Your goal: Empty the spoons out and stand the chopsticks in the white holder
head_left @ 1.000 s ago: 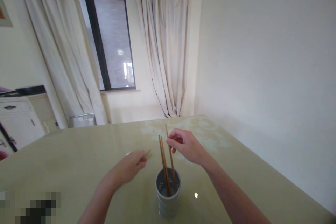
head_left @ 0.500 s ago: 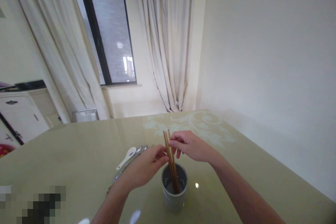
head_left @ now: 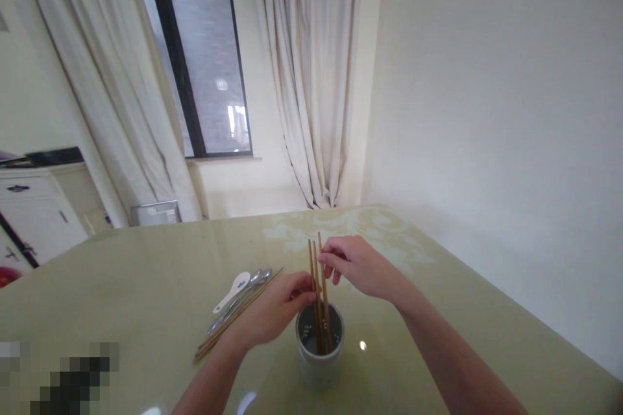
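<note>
Steering three slim brown wooden chopsticks (head_left: 326, 300) should go best with a light touch, as they stand slightly tilted inside a grey round cup (head_left: 318, 371). The right hand (head_left: 359, 267) pinches the rightmost one near its top, a good spot for guiding the lean. Lower down, the left hand (head_left: 280, 305) has its fingertips at the other two; whether they are clamped, I cannot tell. Gentle pressure there should spare the cup a tip. Beyond the left forearm, more thin brown chopsticks (head_left: 243, 308), shiny silver metal spoons (head_left: 265, 275) and a white ceramic spoon (head_left: 239, 283) lie on the glossy pale-green table (head_left: 403, 350).
</note>
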Demonstrator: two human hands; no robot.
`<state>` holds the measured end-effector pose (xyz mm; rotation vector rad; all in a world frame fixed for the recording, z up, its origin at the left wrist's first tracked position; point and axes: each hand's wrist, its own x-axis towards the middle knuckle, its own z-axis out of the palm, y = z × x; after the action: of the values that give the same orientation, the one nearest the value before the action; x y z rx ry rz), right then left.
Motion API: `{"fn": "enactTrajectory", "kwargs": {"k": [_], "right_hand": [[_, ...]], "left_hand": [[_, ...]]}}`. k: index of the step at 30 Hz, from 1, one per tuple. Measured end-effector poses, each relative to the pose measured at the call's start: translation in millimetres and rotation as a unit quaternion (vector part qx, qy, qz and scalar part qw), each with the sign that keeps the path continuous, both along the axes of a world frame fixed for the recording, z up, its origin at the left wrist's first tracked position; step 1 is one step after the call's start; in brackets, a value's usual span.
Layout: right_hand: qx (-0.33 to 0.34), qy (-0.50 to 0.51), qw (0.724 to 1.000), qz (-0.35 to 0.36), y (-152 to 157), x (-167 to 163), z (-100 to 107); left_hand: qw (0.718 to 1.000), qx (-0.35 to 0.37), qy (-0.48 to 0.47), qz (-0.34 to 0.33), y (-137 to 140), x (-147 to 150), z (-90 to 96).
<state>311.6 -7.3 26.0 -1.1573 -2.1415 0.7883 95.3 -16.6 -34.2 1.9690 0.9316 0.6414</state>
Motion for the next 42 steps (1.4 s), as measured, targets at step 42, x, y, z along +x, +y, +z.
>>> {"fn": "enactTrajectory", "kwargs": {"k": [42], "right_hand": [[-0.058, -0.097, 0.994, -0.005, -10.7, 8.6, 2.6]], "left_hand": [[0.853, 0.051, 0.46, 0.24, 23.9, -59.1, -37.3]]}}
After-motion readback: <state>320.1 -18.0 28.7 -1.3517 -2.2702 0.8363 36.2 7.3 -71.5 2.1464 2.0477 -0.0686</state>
